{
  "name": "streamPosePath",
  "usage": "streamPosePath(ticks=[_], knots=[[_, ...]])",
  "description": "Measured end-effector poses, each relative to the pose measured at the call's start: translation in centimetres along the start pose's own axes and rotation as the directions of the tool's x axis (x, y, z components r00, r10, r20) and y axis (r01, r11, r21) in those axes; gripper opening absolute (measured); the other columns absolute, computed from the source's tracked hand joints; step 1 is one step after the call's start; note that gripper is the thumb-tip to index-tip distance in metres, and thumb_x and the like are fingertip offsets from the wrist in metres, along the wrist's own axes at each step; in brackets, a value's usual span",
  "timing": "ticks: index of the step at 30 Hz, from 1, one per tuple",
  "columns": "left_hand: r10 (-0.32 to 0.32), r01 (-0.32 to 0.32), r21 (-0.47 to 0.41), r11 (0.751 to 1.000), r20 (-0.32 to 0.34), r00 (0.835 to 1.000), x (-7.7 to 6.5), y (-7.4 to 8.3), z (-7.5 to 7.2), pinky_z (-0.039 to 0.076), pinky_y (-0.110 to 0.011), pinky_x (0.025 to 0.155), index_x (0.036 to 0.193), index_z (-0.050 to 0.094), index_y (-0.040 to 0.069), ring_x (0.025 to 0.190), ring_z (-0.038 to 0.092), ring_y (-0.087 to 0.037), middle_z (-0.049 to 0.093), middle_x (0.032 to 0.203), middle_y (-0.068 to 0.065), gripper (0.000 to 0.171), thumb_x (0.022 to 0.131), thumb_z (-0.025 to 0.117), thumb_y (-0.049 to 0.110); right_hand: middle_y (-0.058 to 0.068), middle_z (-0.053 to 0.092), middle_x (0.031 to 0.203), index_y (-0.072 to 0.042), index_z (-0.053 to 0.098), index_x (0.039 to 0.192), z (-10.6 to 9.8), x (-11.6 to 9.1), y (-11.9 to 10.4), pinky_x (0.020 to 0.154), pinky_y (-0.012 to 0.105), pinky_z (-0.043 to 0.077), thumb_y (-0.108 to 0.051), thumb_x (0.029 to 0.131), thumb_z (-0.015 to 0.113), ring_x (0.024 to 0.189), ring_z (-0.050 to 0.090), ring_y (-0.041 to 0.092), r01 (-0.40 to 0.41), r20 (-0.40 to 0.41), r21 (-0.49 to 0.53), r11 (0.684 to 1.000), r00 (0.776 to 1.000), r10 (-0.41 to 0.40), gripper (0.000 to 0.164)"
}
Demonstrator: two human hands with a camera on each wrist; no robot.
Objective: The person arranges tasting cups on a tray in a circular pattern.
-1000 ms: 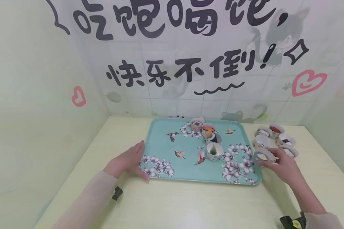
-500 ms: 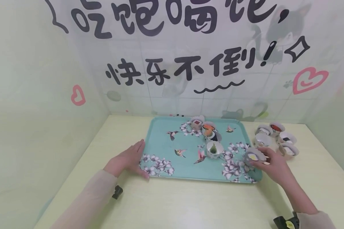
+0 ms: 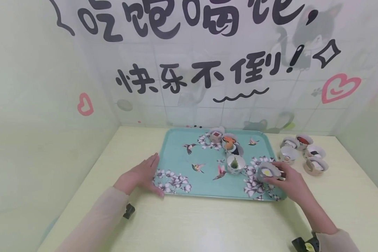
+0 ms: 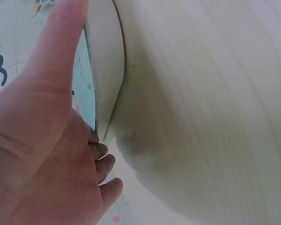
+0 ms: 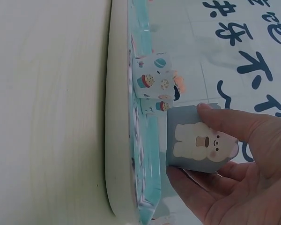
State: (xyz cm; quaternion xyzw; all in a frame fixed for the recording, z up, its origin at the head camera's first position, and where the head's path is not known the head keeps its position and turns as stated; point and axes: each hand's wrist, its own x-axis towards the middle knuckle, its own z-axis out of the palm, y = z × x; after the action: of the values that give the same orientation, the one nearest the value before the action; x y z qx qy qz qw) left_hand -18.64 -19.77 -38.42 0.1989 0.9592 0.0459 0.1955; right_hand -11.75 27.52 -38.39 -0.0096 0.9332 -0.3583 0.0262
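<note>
My right hand (image 3: 291, 182) pinches a grey-blue paper cup (image 3: 267, 172) over the right part of the turquoise tray (image 3: 179, 143). A white bear is printed on this cup's side in the right wrist view, and something yellow and white shows inside it. To its left on the tray stands a white cup (image 3: 236, 165) with a green leaf-like piece. Behind that are cups holding a dark-and-white piece, an orange piece (image 3: 229, 142) and a dark red square (image 3: 216, 135). With fingers extended, my left hand (image 3: 142, 175) rests against the tray's left edge, thumb at the front corner.
Right of the tray, several more small cups (image 3: 288, 154) stand grouped on the pale wood table (image 3: 189, 224), one with red contents (image 3: 303, 140). A printed wall sheet (image 3: 189, 112) rises behind the table.
My right hand has carried the grey-blue cup leftward, from beside the other cups past the tray's right rim to over the tray. The left hand stays in place.
</note>
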Motion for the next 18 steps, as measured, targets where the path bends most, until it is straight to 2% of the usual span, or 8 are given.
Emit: streamPosePath(ticks=[7, 12, 15, 18], knots=[[0.002, -0.002, -0.004, 1.0, 0.0, 1.0, -0.1, 0.0, 0.0, 0.018, -0.055, 0.127, 0.154, 0.007, -0.013, 0.153, 0.011, -0.046, 0.005, 0.164, -0.032, 0.146, 0.061, 0.081, 0.071, 0.027, 0.059, 0.13, 0.004, 0.048, 0.139, 1.0, 0.2, -1.2, 0.082, 0.039, 0.058, -0.034, 0.086, 0.078, 0.11, 0.062, 0.04, 0.02, 0.002, 0.013, 1.0, 1.0, -0.02, 0.071], [0.002, -0.002, -0.007, 1.0, 0.007, 1.0, 0.0, -0.1, 0.0, 0.017, -0.055, 0.127, 0.155, 0.006, -0.012, 0.153, 0.009, -0.046, 0.003, 0.164, -0.031, 0.147, 0.061, 0.081, 0.072, 0.024, 0.062, 0.126, 0.001, 0.051, 0.137, 1.7, 0.3, -2.0, 0.079, 0.034, 0.058, -0.032, 0.086, 0.079, 0.107, 0.063, 0.036, 0.033, 0.018, 0.044, 0.999, 0.999, -0.033, 0.067], [0.004, -0.004, -0.011, 1.0, 0.009, 1.0, 0.1, -0.1, 0.0, 0.016, -0.055, 0.127, 0.155, 0.005, -0.012, 0.153, 0.008, -0.046, 0.002, 0.164, -0.031, 0.147, 0.061, 0.081, 0.072, 0.022, 0.063, 0.124, 0.001, 0.052, 0.135, 2.3, 0.3, -2.5, 0.076, 0.027, 0.056, -0.029, 0.086, 0.079, 0.106, 0.064, 0.033, 0.054, 0.026, 0.074, 0.996, 0.998, -0.056, 0.064], [0.011, -0.011, -0.023, 1.0, 0.003, 1.0, 0.1, -0.2, 0.4, 0.016, -0.055, 0.127, 0.154, 0.006, -0.013, 0.153, 0.009, -0.046, 0.002, 0.164, -0.031, 0.147, 0.06, 0.082, 0.071, 0.021, 0.064, 0.122, 0.001, 0.054, 0.133, 3.1, 0.1, -2.9, 0.077, 0.027, 0.057, -0.026, 0.086, 0.079, 0.106, 0.065, 0.033, 0.064, 0.033, 0.1, 0.993, 0.997, -0.067, 0.06]])
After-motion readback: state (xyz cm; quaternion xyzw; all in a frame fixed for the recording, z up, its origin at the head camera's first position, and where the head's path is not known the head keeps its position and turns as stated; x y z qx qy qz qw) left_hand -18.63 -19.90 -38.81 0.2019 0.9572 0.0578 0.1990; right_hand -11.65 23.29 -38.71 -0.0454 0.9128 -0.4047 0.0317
